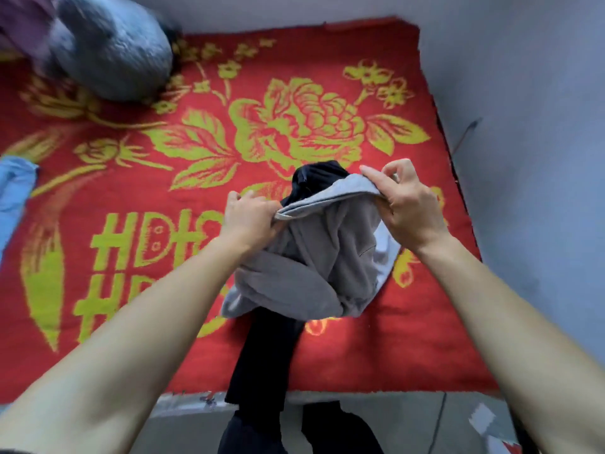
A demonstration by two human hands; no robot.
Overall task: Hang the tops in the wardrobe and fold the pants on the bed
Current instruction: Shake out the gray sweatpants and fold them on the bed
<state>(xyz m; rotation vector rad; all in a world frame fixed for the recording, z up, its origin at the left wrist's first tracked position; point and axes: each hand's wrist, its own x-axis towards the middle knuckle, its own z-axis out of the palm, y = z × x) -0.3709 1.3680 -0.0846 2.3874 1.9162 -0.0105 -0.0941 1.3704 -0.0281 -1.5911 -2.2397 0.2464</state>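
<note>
The grey garment (pixel 320 257) is soft, crumpled fleece with a paler lining, and its banded edge is stretched between both hands. The left hand (pixel 252 217) grips one end and the right hand (pixel 406 204) pinches the other. It hangs over the near right of the bed (pixel 163 142), above a black garment (pixel 268 348) that trails over the near edge. A wall (pixel 540 126) lines the bed's right side. A blue cloth (pixel 14 188) lies at the left edge and a bundle (pixel 111 50) at the far left, with open blanket between them.
</note>
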